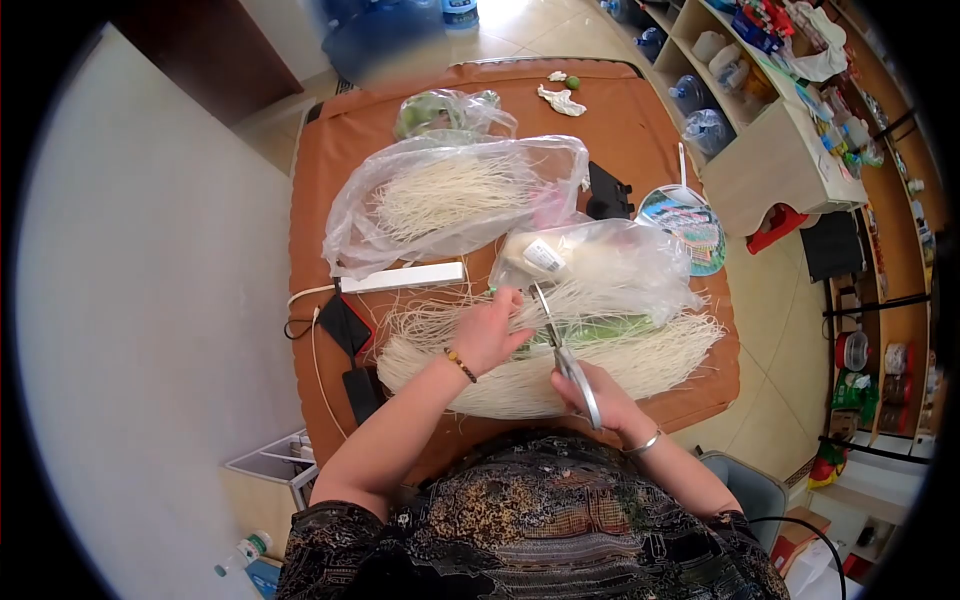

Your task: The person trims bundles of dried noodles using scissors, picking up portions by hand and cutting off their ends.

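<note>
My right hand [597, 393] is wrapped round the handles of metal scissors [562, 352], whose blades point away from me with their tips apart. Just left of the blades, my left hand [487, 333] lies over long, thin, cream-white strands [520, 388] that look like dry rice noodles; its thumb is spread from the fingers. These strands form a wide loose bundle across the near side of the table. Partly under them shows something green [605, 328]. Beyond the scissor tips lies a clear bag [625, 250] with a pale, labelled pack inside.
A second clear bag [345, 215] holds more strands on the brown-covered table [625, 130]. Behind it sits a bag of green produce [440, 112]. A white power strip [405, 278] with cables lies left. A round fan [690, 225] and a black object [608, 192] are at right.
</note>
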Demonstrator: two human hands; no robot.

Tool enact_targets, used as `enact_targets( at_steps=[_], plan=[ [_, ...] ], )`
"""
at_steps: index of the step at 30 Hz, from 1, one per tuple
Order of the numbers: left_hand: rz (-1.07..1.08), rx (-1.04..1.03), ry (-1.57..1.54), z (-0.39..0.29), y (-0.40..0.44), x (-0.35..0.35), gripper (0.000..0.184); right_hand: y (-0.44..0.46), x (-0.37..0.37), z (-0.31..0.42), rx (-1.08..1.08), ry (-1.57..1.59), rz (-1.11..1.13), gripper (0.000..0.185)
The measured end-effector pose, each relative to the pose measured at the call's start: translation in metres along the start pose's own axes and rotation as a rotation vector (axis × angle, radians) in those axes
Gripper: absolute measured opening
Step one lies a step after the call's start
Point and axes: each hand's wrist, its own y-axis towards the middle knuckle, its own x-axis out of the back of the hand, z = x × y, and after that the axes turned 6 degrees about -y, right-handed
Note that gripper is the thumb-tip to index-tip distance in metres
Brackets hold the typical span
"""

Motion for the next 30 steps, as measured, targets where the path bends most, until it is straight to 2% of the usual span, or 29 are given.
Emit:
enact_targets(
  at_steps=[1,2,4,6,9,10,12,15,20,22,25,27,30],
  plan=[
    [0.006,0.129,-0.081,-0.003,-0.001,-0.001,0.035,0.002,0.000,-0.003,-0.001,0.000,0.001,0.049],
    [0.006,0.131,-0.082,0.001,0.000,-0.003,0.035,0.005,-0.001,-0.007,0.050,-0.028,-0.019,0.052],
    [0.118,-0.096,-0.025,0.008,0.002,-0.007,0.030,0.008,0.000,-0.008,0.095,-0.055,-0.038,0.055],
    [0.167,-0.083,-0.015,0.009,0.002,-0.007,0.029,0.013,0.006,0.002,-0.050,-0.118,0.041,0.063],
    [0.254,-0.061,0.026,0.004,0.002,-0.002,0.028,0.018,0.000,0.007,-0.119,-0.131,0.010,0.067],
    [0.292,-0.053,0.059,0.003,0.003,-0.001,0.028,0.021,-0.003,0.005,-0.123,-0.133,0.009,0.067],
    [0.295,-0.048,0.060,0.006,0.005,-0.003,0.027,0.026,-0.009,-0.002,0.025,-0.375,-0.146,0.051],
    [0.297,-0.026,0.054,0.012,0.009,-0.003,0.026,0.024,-0.011,-0.001,0.063,-0.481,-0.235,0.049],
    [0.334,-0.054,0.079,0.014,0.009,-0.002,0.028,0.015,-0.012,-0.001,0.015,-0.407,-0.244,0.054],
    [0.440,-0.002,0.118,0.008,0.009,0.002,0.028,0.011,-0.008,-0.004,0.010,-0.416,-0.216,0.053],
    [0.416,-0.016,0.157,0.011,0.008,-0.002,0.027,0.010,-0.008,-0.008,0.009,-0.407,-0.221,0.053],
    [0.393,-0.031,0.157,0.017,0.007,-0.007,0.026,0.015,-0.007,0.004,-0.123,-0.209,-0.158,0.053],
    [0.355,-0.059,0.151,0.020,0.007,-0.009,0.023,0.024,-0.005,0.017,-0.168,-0.130,-0.060,0.051]
  ],
)
